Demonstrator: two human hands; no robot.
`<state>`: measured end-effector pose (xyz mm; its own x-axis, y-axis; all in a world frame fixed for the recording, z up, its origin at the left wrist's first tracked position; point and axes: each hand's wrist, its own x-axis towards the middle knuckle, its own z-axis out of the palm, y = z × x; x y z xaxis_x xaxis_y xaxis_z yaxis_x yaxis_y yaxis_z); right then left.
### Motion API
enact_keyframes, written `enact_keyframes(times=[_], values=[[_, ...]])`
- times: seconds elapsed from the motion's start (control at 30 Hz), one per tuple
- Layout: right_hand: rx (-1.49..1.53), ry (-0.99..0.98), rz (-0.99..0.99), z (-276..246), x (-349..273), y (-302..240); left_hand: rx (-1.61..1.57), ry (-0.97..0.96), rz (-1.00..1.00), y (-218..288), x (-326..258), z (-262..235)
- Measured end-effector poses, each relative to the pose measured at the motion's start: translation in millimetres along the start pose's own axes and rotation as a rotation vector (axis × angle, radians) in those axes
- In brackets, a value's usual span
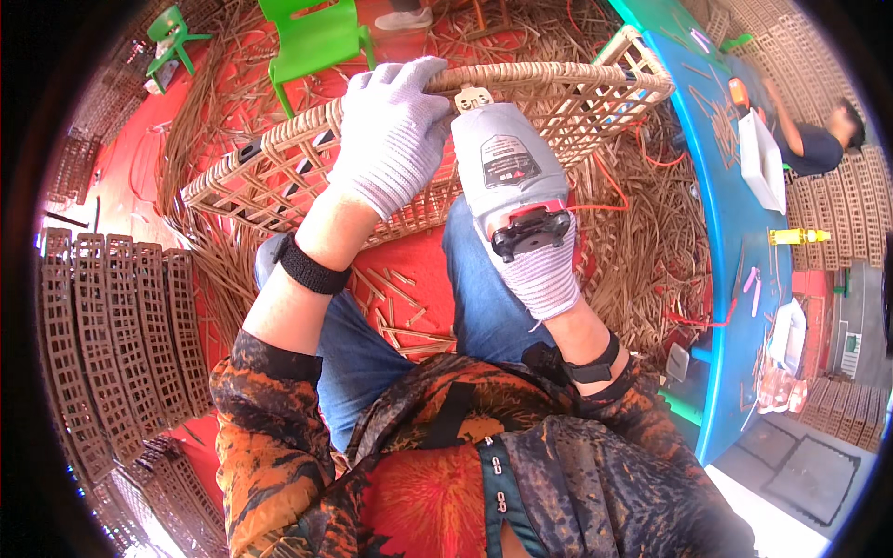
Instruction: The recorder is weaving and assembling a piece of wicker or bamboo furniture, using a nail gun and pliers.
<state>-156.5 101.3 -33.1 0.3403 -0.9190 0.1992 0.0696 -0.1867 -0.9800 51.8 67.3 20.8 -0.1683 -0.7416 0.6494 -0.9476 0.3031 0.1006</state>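
A large woven basket (279, 149) of tan strips, with open lattice sides, leans across my knees on its side. Over its wrapped rim curl the fingers of my left hand (391, 135), in a white knit glove. My right hand (539, 274), gloved the same way, is shut on a grey nail gun (493, 158) with a dark label and a black end piece; the tool's body hides most of its fingers. The tan nose of the gun sits at the basket rim, just right of my left hand.
Stacks of woven baskets (121, 335) stand at the left. A blue table (684, 102) runs along the right, holding a white tray (761, 163) and a yellow bottle (798, 236). Loose strips (633, 270) cover the red floor. Green chairs (316, 42) stand ahead; a person (819, 139) is far right.
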Motion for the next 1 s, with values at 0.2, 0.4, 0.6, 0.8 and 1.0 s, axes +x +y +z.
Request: enact_keyframes(times=[0.2,0.4,0.6,0.8,1.0], values=[[-0.307,-0.019,-0.144,-5,0,1,0.004,0.002,-0.011,1,0,0],[-0.612,-0.061,-0.336,-11,4,-3,0.039,-0.010,-0.018,5,-1,2],[-0.478,-0.035,-0.230,-7,12,-11,0.073,-0.007,-0.008,8,1,3],[-0.547,0.016,-0.218,-4,9,-28,0.145,-0.127,-0.015,3,-3,7],[-0.577,0.064,-0.216,-2,21,-45,0.086,0.034,0.064,-3,7,7]])
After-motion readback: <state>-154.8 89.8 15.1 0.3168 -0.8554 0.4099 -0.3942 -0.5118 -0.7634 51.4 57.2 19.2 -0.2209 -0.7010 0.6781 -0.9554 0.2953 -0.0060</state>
